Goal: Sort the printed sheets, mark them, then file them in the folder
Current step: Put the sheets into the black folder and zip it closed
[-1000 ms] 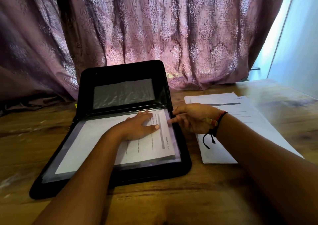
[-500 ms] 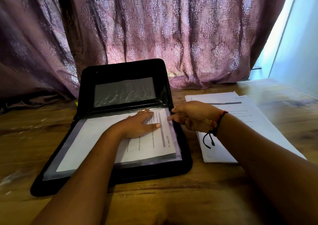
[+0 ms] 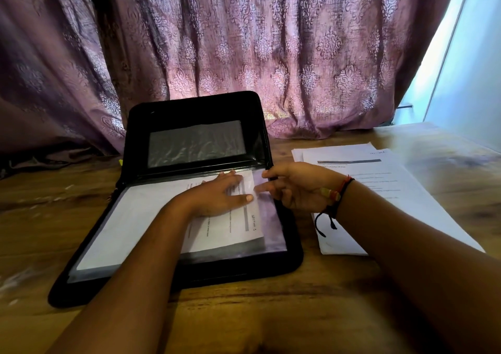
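A black zip folder [image 3: 291, 256] lies open on the wooden table, its lid leaning back against the curtain. In its lower half a printed sheet [image 3: 135, 218] sits in a clear plastic sleeve [image 3: 271, 218], handwriting showing near its right end. My left hand [image 3: 217, 196] rests flat on that sheet, fingers straight. My right hand [image 3: 295, 185] is at the sleeve's right edge, thumb and forefinger at the plastic; whether they pinch it is unclear. A stack of printed sheets [image 3: 385, 191] lies on the table to the right, partly under my right forearm.
A patterned purple curtain [image 3: 244, 55] hangs right behind the folder. A pale wall [image 3: 471, 69] stands at the far right. Bare wooden table [image 3: 271, 307] stretches in front of the folder and to its left.
The printed sheet has slid a little to the left, deeper into the sleeve, with my left hand on it. My right hand has stayed at the sleeve's right edge.
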